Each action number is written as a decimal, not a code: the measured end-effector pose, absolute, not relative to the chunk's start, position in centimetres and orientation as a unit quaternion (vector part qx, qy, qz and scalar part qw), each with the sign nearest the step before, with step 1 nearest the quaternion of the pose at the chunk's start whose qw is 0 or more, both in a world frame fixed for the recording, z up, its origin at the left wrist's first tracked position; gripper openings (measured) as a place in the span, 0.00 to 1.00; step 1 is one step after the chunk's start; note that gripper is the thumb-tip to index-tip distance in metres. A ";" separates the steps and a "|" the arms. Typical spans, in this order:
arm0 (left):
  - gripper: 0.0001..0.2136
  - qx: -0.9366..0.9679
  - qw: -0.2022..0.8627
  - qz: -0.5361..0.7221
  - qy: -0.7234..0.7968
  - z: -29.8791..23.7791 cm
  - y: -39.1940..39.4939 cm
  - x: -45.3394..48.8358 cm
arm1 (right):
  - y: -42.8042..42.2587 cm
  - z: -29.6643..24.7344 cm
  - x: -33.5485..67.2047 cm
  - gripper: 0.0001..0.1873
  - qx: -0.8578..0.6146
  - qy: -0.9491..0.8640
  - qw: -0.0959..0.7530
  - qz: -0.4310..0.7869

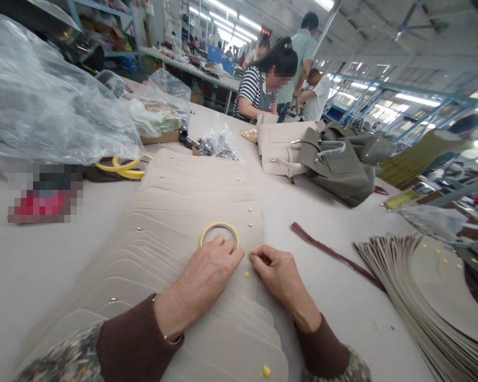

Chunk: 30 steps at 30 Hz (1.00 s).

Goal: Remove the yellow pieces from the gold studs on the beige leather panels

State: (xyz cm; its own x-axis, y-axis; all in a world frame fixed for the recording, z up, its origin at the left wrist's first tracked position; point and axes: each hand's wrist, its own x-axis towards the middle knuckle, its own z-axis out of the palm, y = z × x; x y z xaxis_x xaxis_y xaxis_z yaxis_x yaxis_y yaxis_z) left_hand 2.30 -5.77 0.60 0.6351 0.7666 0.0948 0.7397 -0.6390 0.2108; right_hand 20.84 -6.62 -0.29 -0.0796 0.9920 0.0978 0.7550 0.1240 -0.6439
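Observation:
Overlapping beige bag panels (191, 207) lie fanned out in front of me, with small metal studs along their edges. My left hand (205, 278) rests on them, its fingers curled through a roll of yellow tape (220, 225). Close by on the right, my right hand (276, 273) pinches thumb and forefinger together at a panel's edge; what is between the fingertips is too small to make out. A bit of yellow tape (246, 274) sticks to the panel just below my hands, and another yellow piece (266, 371) shows at the bottom.
Clear plastic bags (59, 101) and more yellow tape rolls (128, 168) occupy the left. Beige and grey handbags (338, 170) stand at the back right. A dark red strip (334, 254) lies beside a fanned stack of panels (398, 286). A person in stripes (253, 90) sits across the table.

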 end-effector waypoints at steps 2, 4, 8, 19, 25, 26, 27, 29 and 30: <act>0.06 0.903 0.074 0.082 0.414 0.5 -5.8 2.2 | -6.6 -0.6 20.9 0.07 -0.633 -0.696 0.267 0.209; 0.06 0.904 0.072 0.078 0.413 0.5 -5.8 2.2 | -6.6 -0.9 21.2 0.06 -0.649 -0.676 0.283 0.205; 0.06 0.906 0.072 0.079 0.409 0.5 -5.9 2.0 | -7.3 -1.3 21.9 0.07 -0.647 -0.649 0.307 0.259; 0.07 0.910 0.055 0.109 0.396 0.0 -6.1 1.8 | -6.9 -1.4 20.4 0.09 -0.632 -0.715 0.271 0.127; 0.07 0.891 0.105 0.206 0.390 0.3 -5.7 1.1 | -7.3 -0.1 21.6 0.12 -0.587 -0.732 0.205 0.279; 0.08 0.891 0.108 0.226 0.379 0.1 -5.6 1.0 | -7.4 0.0 21.8 0.13 -0.578 -0.728 0.209 0.303; 0.10 0.891 0.109 0.246 0.366 -0.2 -5.5 0.9 | -7.6 0.1 21.9 0.13 -0.574 -0.721 0.228 0.314; 0.15 0.892 0.108 0.277 0.341 -0.8 -5.4 0.8 | -7.7 0.1 21.9 0.10 -0.568 -0.698 0.306 0.310; 0.18 0.892 0.106 0.287 0.332 -1.1 -5.4 0.8 | -7.7 0.1 21.7 0.09 -0.559 -0.690 0.348 0.301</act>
